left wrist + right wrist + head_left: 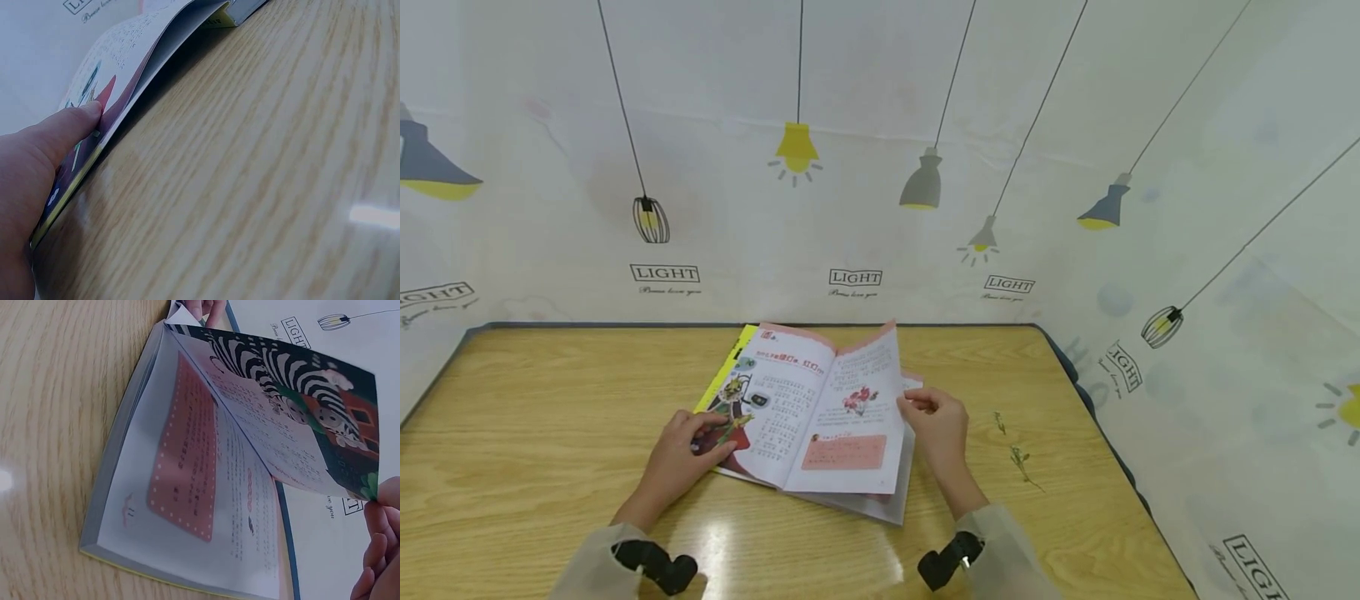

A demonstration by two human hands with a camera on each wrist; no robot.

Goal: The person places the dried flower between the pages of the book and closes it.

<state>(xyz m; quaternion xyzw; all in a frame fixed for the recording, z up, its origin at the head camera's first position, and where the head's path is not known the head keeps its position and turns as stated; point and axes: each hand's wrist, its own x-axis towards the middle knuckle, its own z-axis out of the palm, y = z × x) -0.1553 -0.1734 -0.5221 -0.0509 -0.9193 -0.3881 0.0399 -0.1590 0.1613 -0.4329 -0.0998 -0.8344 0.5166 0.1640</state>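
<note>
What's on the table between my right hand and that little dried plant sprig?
Nothing: in the head view, bare wooden table separates the right hand from the sprig.

sleeves (1000,542) – pale, sheer, loose at both forearms | wrists – black camera mounts (951,560) strapped on | fingers bare

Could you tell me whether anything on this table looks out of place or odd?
One thing stands out: a small dried plant sprig lies loose on the wooden table, right of the open book. The left hand presses the left page flat; the right hand pinches a lifted page.
</note>
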